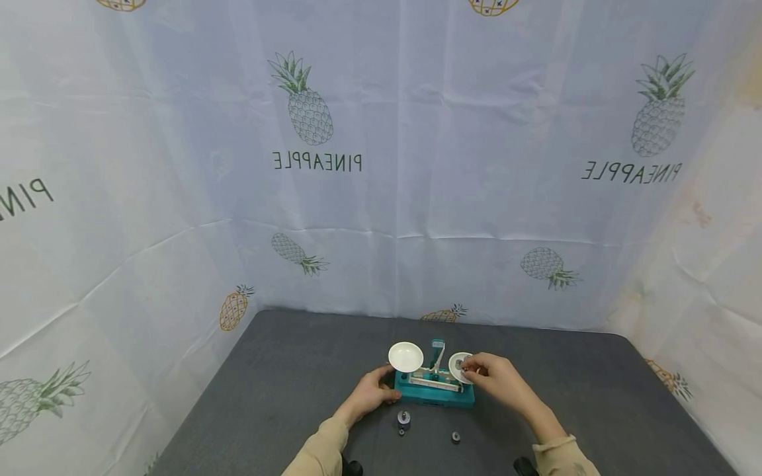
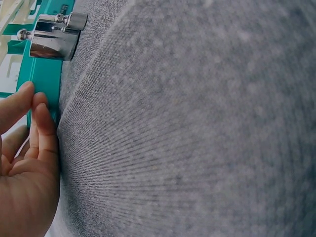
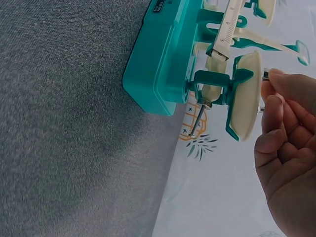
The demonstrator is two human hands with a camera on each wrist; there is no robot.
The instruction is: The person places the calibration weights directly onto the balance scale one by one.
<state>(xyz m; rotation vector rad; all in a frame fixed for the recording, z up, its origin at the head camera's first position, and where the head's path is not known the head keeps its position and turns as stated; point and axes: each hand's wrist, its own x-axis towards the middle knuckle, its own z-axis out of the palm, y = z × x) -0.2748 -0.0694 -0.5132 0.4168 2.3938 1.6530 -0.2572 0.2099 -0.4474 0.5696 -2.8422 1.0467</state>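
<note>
A teal balance scale [image 1: 433, 395] stands on the dark table, with a white left pan [image 1: 405, 357] and a white right pan [image 1: 455, 362]. My left hand [image 1: 368, 395] grips the left end of its base, thumb at the front and fingers behind. Over the right pan, my right hand [image 1: 497, 378] pinches a small metal weight [image 3: 266, 75] between thumb and fingertips, close against the pan's surface. Another bit of metal [image 3: 260, 109] shows on that pan, mostly hidden by the fingers. Nothing lies in the left pan.
In front of the scale stand a larger chrome weight [image 1: 404, 419] and a tiny weight [image 1: 401, 432] beside it. Farther right is a small weight [image 1: 455, 437]. A pineapple-print curtain [image 1: 393, 165] hangs around the table's back and sides.
</note>
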